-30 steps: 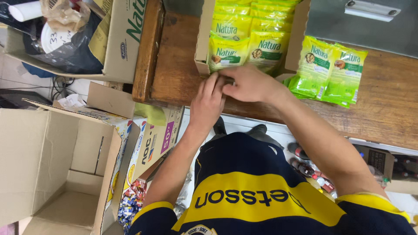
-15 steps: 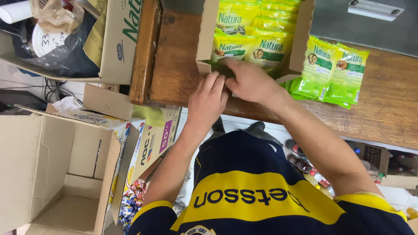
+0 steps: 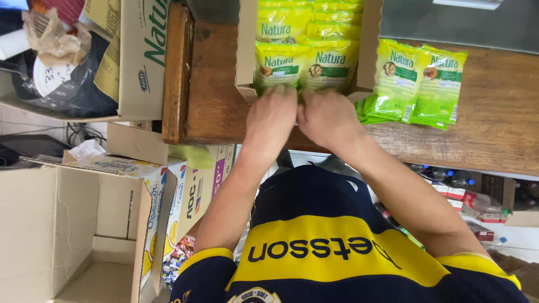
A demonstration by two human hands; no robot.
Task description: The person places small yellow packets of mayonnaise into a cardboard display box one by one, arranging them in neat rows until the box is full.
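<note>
Left hand [image 3: 272, 115] and right hand [image 3: 328, 118] side by side, gripping near edge of green sachets [image 3: 303, 64] in cardboard box [image 3: 246, 50]; loose sachets [image 3: 415, 84] just right; bare wooden counter [image 3: 499, 112] beyond.

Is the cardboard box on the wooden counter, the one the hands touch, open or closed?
Open. The brown cardboard box has no lid over it, and rows of yellow-green sachets show inside between its walls.

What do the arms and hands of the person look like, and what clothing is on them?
Both arms are bare from the upper arm down. The left hand and right hand have no gloves; I see no rings or watch. The short sleeves are dark navy with a yellow band, matching the jersey, which has a yellow chest stripe.
</note>
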